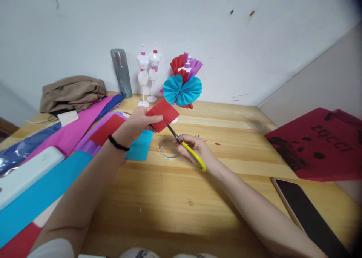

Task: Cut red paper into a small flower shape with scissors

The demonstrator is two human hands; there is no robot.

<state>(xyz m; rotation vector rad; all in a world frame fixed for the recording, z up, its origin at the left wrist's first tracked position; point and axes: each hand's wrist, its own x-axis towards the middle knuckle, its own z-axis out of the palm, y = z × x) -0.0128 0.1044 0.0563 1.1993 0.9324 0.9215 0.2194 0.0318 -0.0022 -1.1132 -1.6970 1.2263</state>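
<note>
My left hand (141,120) pinches a piece of red paper (166,109) above the middle of the table, thumb on top. In my right hand (195,146) is a pair of scissors (195,156) with yellow handles, its blades pointing up and left. Their tips meet the red paper close to my left thumb; whether they are cutting into it I cannot tell. Just below the scissors lies a roll of tape (161,148), partly covered by my right hand. Behind the paper stands a mannequin (188,62) dressed in pleated red, purple and blue paper (181,90).
Two white mannequins (143,73) and a grey-green flask (122,75) stand by the wall. Coloured sheets (70,133), a brown cloth (73,92) and a white case (31,175) cover the left side. A phone (305,209) and a red bag (319,145) are at right.
</note>
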